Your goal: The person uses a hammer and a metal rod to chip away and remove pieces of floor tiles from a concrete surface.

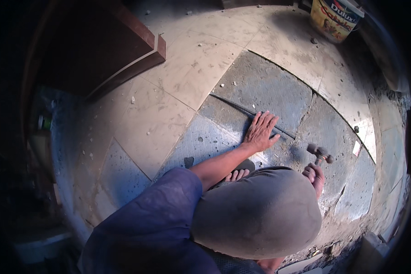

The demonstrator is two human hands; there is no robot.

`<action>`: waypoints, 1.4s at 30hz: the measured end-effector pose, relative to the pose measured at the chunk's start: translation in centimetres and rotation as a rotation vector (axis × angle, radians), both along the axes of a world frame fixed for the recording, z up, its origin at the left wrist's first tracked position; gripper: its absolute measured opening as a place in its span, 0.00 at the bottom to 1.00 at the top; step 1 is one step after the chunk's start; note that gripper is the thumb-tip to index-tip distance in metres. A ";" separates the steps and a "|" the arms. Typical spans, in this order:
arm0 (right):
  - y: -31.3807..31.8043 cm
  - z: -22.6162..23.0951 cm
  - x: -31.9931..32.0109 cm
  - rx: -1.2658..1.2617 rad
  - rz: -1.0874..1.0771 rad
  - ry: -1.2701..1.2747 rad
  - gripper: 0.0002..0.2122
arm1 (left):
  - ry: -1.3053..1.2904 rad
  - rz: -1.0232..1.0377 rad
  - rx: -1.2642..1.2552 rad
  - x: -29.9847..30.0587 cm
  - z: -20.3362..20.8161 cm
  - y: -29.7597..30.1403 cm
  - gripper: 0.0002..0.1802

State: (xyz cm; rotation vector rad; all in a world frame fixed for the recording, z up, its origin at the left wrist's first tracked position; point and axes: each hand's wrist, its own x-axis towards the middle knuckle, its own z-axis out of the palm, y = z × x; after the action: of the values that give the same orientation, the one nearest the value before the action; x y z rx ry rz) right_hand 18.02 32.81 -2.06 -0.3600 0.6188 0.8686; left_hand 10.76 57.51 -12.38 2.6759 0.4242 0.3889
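My left hand (pixel 261 132) rests palm down with its fingers spread on the grey, rough floor patch (pixel 278 91), where the tile surface is gone. A long dark line (pixel 233 106) runs across the patch and passes beside its fingers; I cannot tell whether it is a gap or a thin rod. On the right, beside my bent knee, my right hand (pixel 314 175) is wrapped round the handle of a hammer (pixel 320 154). The hammer's head is raised above the grey surface. Most of the handle is hidden in the fist.
Cream floor tiles (pixel 169 82) border the grey patch, with small rubble bits scattered about. A brown wooden piece of furniture (pixel 157 50) stands at the upper left. A paint bucket (pixel 335 23) sits at the far right. Broken debris (pixel 335 249) lies near me at lower right.
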 end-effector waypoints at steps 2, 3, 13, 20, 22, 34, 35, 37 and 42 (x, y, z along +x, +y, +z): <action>-2.1 1.2 1.4 -0.127 -0.174 -0.160 0.08 | 0.005 0.000 -0.001 0.1 0.0 0.0 0.39; -4.5 0.6 2.8 -0.061 -0.188 -0.160 0.08 | 0.009 -0.004 -0.003 0.1 0.0 -0.1 0.39; 3.2 1.4 -0.9 -0.650 -0.304 -0.295 0.07 | 0.024 -0.001 0.004 -0.1 0.2 0.0 0.39; 1.8 3.4 -1.0 0.033 -0.014 0.012 0.07 | 0.023 0.002 0.019 -0.3 -0.2 0.3 0.39; -0.2 3.7 0.1 -0.065 -0.066 -0.125 0.08 | 0.005 -0.003 0.001 0.0 0.0 0.1 0.39; 3.5 0.9 -1.6 -0.275 -0.076 -0.134 0.08 | -0.028 0.002 0.010 0.2 -0.1 -0.4 0.38; 3.9 0.2 -2.0 0.071 0.092 0.045 0.08 | -0.028 0.006 0.013 0.2 0.1 -0.3 0.39; 3.6 0.1 -2.7 -0.140 0.149 -0.095 0.07 | -0.036 0.003 0.019 0.3 -0.1 -0.3 0.39; 1.0 2.1 -0.4 -0.140 0.020 -0.147 0.06 | -0.030 0.006 0.015 0.0 -0.1 0.1 0.39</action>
State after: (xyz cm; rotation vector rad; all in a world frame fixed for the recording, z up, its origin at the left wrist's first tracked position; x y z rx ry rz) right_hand 17.65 33.79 0.01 -0.5525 0.5418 0.8124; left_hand 10.72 57.64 -12.45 2.6807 0.4216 0.4354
